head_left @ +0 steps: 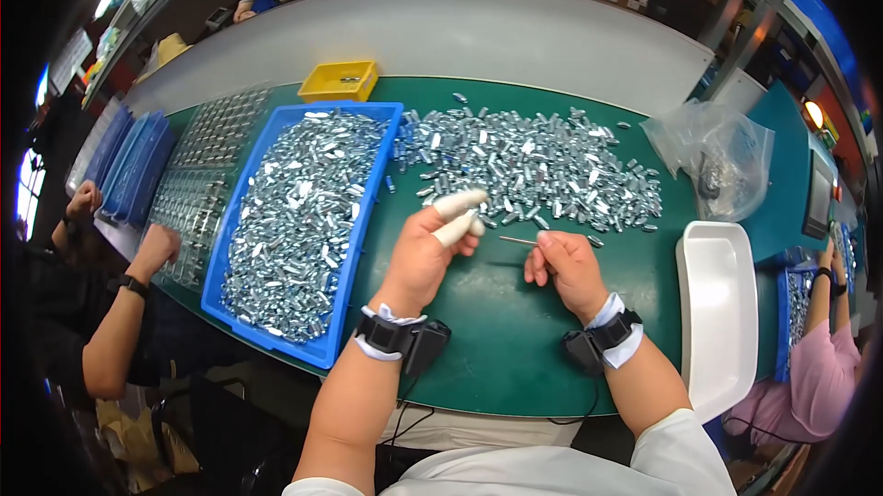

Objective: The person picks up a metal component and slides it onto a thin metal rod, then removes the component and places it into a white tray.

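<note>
Gripping thin metal rod (517, 240) between thumb and fingers of right hand (572, 266), other fingers curled under. Rod: slim, straight, silver-grey, darker along lower edge; bare end pointing to 9 o'clock, held just above green tabletop (515, 340); far end hidden in grip. At 9 o'clock from rod: left hand (418, 257), partly curled, back up, white finger cots (460, 204) on at least two digits. Cannot tell whether pinching a small part at fingertips. At 12 o'clock, spread wide: loose pile of small metal parts (543, 160), short, roughly cylindrical, shiny silver with bluish tint, lying every which way, a few strays at edges. Same-looking parts heaped in blue plastic tray (351, 275) at 9 o'clock, beyond left hand. Near 10 to 11 o'clock: small yellow bin (336, 94), with a little something metallic inside. At 2 o'clock: clear plastic bag (727, 151), crumpled, dark contents too unclear to name. At 4 o'clock: white rectangular tray (717, 294). On both wrists: black straps (391, 335) with boxy modules, over white cloth-like bands.
</note>
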Available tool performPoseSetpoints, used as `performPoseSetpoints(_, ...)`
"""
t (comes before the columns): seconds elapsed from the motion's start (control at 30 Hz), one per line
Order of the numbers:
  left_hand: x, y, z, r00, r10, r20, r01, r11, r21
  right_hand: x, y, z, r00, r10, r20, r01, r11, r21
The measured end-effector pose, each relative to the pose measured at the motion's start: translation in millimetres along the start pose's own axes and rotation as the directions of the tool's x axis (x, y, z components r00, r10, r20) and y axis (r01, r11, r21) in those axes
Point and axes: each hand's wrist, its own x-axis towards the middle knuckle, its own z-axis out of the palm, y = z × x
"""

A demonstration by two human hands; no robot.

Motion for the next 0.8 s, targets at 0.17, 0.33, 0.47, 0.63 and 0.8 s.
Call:
performPoseSetpoints(0.17, -3.5, -5.0, 13.6, 0.998, 0.033, -0.055, -0.02, 0.975, 0.22, -1.0, 3.0, -0.2, 1.0, -0.018, -0.014, 0.017, 0.997, -0.069)
performPoseSetpoints(0.33, -5.2, -7.9, 9.9, 0.998, -0.027, 0.059, 0.02, 0.992, 0.127, -0.4, 4.3, 2.5, 1.0, -0.028, -0.007, 0.027, 0.992, -0.123)
performPoseSetpoints(0.47, -3.7, -9.1, 11.0, 0.997, -0.03, 0.077, 0.024, 0.997, 0.076, 0.4, 5.1, -0.1, 0.998, -0.043, -0.04, 0.039, 0.995, -0.087)
performPoseSetpoints(0.63, -2.0, -14.4, 9.0, 0.998, 0.012, 0.056, -0.016, 0.998, 0.069, 1.1, 5.4, 0.6, 0.999, -0.047, -0.023, 0.045, 0.995, -0.089)
performPoseSetpoints(0.8, -2.5, -22.6, 20.2, 0.999, 0.035, 0.04, -0.038, 0.995, 0.09, -0.3, 3.2, 1.1, 0.998, -0.047, -0.033, 0.044, 0.994, -0.1)
